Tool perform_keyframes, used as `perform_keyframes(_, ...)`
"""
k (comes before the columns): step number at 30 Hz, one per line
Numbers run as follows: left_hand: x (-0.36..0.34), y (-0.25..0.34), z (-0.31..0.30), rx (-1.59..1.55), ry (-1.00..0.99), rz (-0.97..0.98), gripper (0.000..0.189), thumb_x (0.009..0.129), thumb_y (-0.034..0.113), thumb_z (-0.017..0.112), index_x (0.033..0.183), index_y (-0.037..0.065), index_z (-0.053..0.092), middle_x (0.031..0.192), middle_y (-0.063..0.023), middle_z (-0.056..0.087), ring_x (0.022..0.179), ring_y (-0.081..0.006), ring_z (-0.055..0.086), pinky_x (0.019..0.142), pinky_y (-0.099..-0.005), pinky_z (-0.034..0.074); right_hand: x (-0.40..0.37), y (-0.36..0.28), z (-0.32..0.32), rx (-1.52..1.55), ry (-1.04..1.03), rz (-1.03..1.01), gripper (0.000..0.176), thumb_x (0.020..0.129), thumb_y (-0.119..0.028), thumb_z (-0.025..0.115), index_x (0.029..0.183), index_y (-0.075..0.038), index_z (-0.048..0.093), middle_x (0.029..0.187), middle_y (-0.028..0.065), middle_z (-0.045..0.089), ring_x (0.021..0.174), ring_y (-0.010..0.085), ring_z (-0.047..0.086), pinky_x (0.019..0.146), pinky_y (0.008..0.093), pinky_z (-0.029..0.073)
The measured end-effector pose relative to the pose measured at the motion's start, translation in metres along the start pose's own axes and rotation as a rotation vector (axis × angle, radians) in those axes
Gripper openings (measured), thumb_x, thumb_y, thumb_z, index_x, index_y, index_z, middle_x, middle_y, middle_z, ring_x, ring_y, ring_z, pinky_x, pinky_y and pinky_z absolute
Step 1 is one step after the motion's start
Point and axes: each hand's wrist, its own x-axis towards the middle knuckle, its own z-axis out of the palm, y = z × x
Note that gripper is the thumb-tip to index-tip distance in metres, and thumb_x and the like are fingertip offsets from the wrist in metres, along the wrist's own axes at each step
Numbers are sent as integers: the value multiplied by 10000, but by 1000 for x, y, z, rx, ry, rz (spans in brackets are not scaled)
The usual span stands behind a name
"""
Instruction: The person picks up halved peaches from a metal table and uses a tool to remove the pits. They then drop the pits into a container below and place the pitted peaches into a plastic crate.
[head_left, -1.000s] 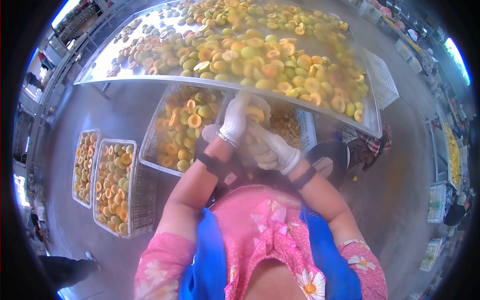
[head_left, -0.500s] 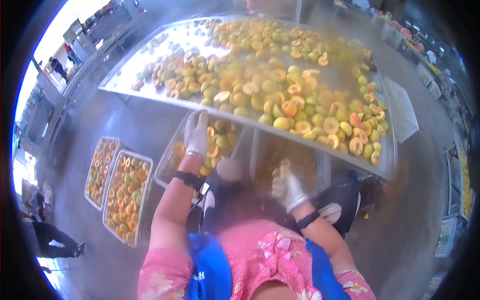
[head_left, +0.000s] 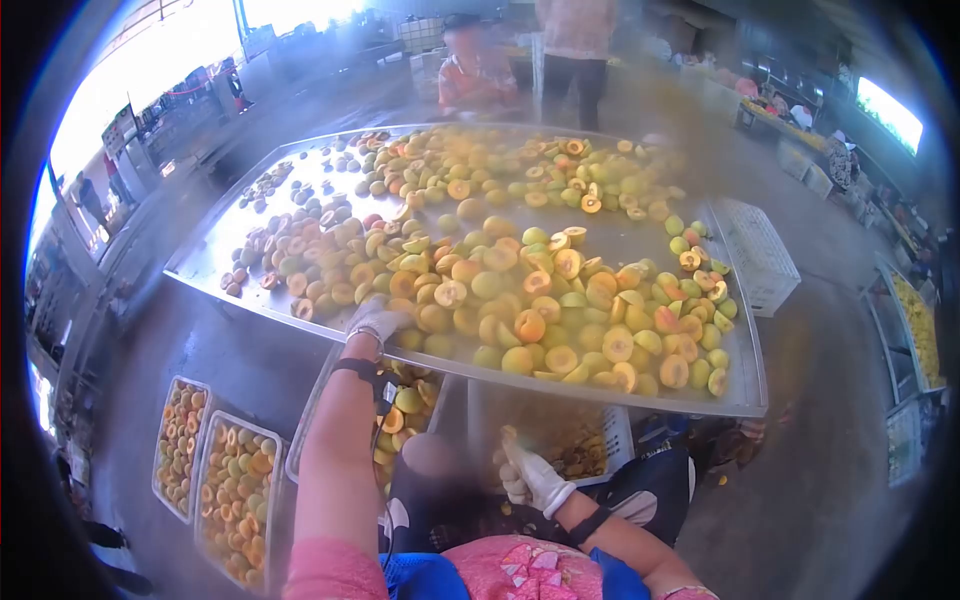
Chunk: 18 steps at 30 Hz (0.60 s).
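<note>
Reaching over the near rim of the steel table (head_left: 250, 235), the gloved left hand (head_left: 375, 322) rests curled on the halved peaches (head_left: 520, 300), whether gripping one I cannot tell; the gloved right hand (head_left: 530, 480) hangs clenched below that rim beside a crate of pits (head_left: 612, 432). Bare steel shows only along the table's left edge; two floor crates (head_left: 272, 480) of halves stand left, a third crate (head_left: 320, 400) under the table, one white crate (head_left: 755, 255) at its right end.
</note>
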Motion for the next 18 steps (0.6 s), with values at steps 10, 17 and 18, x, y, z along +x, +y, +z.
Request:
perform_keyframes(10,-15,-16,25,-384,160,200,651,746,362,748,1275,61,516,1142,-194,645,1056,-319,635,893,-399,495,3,13,-10,-526,215,-151,444,1005,-544,429,1063,-114,521,637,-4,474,386,123,441,350,306,362)
perform_keyframes(17,-103,3,50,-1567,-257,20,417,884,152,688,1252,157,491,1095,-87,611,947,-229,634,679,-351,574,9,-4,-15,-1011,563,-568,551,992,-509,446,1274,-41,513,830,149,692,648,301,667,598,422,533)
perform_keyframes(18,-122,10,50,-1625,-251,42,416,885,146,686,1255,165,497,1091,-84,614,931,-227,636,705,-361,583,19,-5,-25,-1304,597,-484,528,995,-462,423,1293,-37,519,944,199,690,777,340,679,694,443,537)
